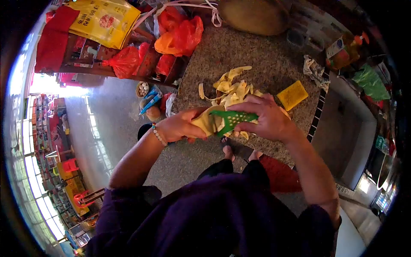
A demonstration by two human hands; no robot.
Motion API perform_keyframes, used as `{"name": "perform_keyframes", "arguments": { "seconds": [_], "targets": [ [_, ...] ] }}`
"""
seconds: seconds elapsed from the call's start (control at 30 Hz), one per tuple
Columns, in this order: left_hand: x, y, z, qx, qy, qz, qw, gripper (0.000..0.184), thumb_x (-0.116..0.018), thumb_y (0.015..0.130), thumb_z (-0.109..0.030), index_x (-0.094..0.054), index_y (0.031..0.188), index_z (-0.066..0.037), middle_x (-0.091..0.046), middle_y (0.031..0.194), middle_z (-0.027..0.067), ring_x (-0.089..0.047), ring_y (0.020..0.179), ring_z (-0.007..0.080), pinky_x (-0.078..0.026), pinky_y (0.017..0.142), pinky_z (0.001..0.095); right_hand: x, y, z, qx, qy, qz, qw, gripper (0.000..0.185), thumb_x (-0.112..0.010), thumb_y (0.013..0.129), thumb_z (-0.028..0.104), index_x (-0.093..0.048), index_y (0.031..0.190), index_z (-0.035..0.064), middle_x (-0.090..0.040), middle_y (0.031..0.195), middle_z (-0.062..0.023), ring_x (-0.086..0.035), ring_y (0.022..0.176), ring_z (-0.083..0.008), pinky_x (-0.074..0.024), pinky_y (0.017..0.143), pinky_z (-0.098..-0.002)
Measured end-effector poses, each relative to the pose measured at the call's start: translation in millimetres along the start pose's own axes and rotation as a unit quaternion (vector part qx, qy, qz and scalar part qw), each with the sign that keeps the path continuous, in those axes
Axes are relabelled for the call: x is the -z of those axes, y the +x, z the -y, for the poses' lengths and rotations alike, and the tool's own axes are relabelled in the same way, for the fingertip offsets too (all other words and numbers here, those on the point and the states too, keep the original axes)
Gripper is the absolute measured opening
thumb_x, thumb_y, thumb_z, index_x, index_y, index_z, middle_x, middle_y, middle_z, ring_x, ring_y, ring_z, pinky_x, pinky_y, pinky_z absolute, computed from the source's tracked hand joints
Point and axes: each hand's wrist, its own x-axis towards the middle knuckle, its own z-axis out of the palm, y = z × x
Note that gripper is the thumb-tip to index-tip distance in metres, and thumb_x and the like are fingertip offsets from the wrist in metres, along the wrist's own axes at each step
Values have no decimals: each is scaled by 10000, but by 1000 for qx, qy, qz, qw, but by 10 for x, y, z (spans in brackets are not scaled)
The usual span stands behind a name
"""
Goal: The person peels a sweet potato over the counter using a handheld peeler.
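Over the front edge of a speckled stone counter [257,55], my left hand [182,125] is wrapped round a pale yellow peeled vegetable [204,121]. My right hand [267,118] grips a green peeler [234,120] with holes in its flat body. The peeler's blade end lies against the right side of the vegetable. A heap of pale peelings [233,91] lies on the counter just beyond both hands. Some peelings are partly hidden behind my right hand.
A yellow sponge [293,95] lies right of the peelings. Further right are a sink [342,124], crumpled wrapping [315,73] and a pump bottle [342,51]. A round board [254,16] stands at the back. Red bags [180,32] are at the back left.
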Motion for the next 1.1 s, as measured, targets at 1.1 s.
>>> {"name": "perform_keyframes", "arguments": {
  "seconds": [1.1],
  "targets": [
    [228, 64, -234, 168, 27, 35, 985, 537, -693, 766, -195, -460, 1234, -72, -567, 790, 8, -502, 634, 65, -343, 459, 197, -14, 207, -348, -67, 38, 37, 996, 481, -762, 683, 438, -665, 1118, 258, -607, 894, 5, -547, 913, -160, -290, 926, -352]
  ]
}}
